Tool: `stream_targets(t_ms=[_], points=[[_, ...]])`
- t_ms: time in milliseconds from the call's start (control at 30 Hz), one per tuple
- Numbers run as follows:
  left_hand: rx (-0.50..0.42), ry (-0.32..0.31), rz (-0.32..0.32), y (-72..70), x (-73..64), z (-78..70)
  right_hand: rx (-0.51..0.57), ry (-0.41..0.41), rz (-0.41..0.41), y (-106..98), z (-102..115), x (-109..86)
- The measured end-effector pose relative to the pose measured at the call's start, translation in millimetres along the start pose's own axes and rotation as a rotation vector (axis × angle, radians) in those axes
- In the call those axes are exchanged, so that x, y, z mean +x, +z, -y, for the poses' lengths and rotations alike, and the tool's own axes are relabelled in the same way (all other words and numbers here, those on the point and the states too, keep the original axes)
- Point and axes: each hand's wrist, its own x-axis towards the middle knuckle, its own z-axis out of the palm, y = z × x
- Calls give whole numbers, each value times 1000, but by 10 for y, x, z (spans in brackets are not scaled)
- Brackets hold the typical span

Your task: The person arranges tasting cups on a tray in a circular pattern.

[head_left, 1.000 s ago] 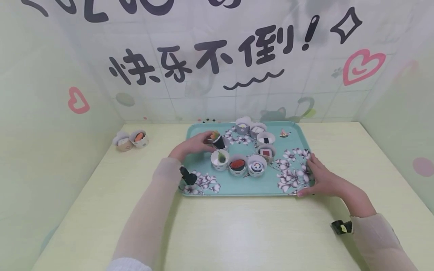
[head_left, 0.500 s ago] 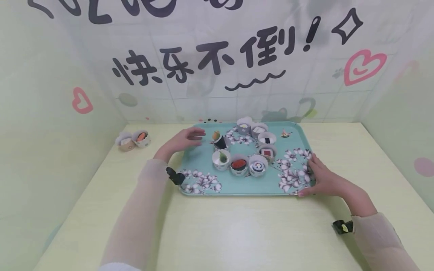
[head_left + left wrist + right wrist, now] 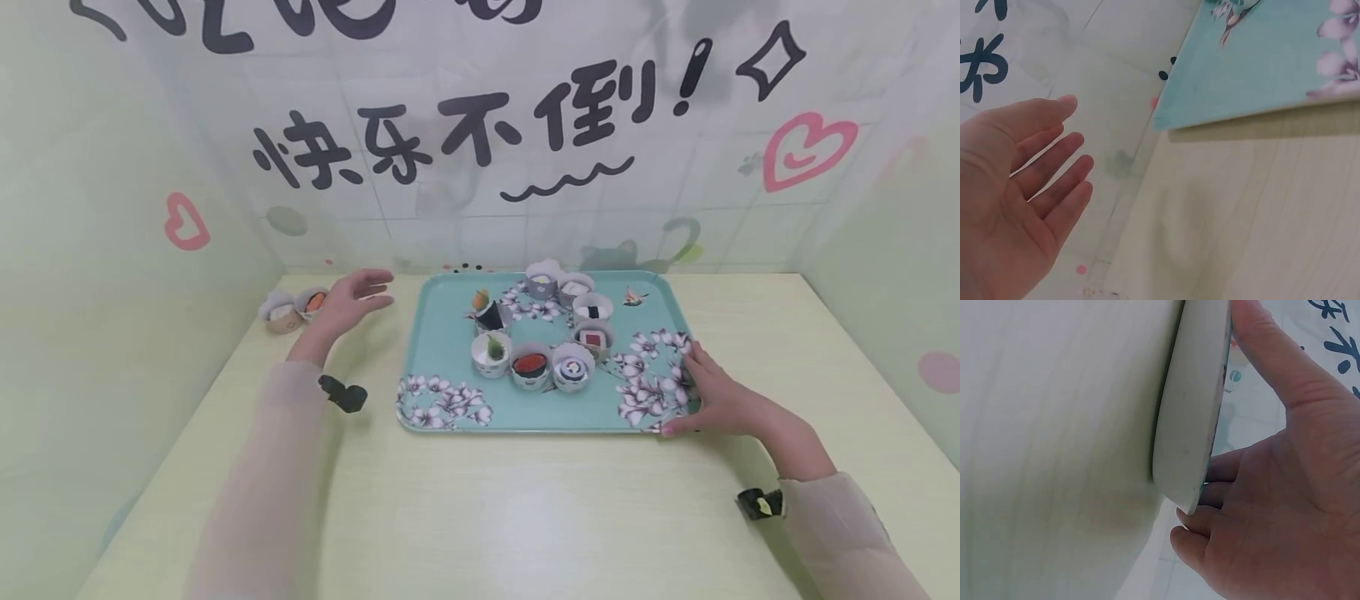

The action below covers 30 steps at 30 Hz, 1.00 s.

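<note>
My left hand (image 3: 347,305) hovers over the left part of the table with its fingers loosely extended and holds nothing; in the left wrist view the palm and fingers show bare. Beside it are two paper cups: one with orange-topped sushi (image 3: 313,302), partly hidden by the hand, and one with a pale piece (image 3: 281,313). My right hand (image 3: 723,400) holds the front right corner of a turquoise flowered tray (image 3: 450,350), thumb at the front edge and fingers at the right side. On the tray several sushi cups, including a red roe cup (image 3: 530,367), form a curved row.
The pale wooden table (image 3: 525,508) extends in front of the tray. A printed wall sheet (image 3: 450,225) stands close behind it, with side panels left and right. A hand-roll cup (image 3: 491,317) stands at the row's left end.
My left hand has let go of the hand-roll cup on the tray and moved left, off the tray, to the two cups at the table's left. My right hand stays at the tray corner.
</note>
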Motion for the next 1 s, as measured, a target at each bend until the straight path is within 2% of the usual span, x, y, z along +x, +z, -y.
stream_targets(t_ms=[233,333,433,567,767,1000], points=[[35,-21,-155,-270,-172,141,-2,-2,1,10,-4,7],[8,-47,-239,-361,-264,170,-2,-1,1,12,-3,12],[-28,-86,-348,-437,-342,195,-3,1,2,8,-1,10],[-61,-175,-464,-523,-401,260,-5,2,1,-2,0,2],[-70,-267,-546,-634,-492,416,-7,-2,-4,-8,1,5],[-50,-339,-540,-692,-602,598,0,2,1,-7,-2,9]])
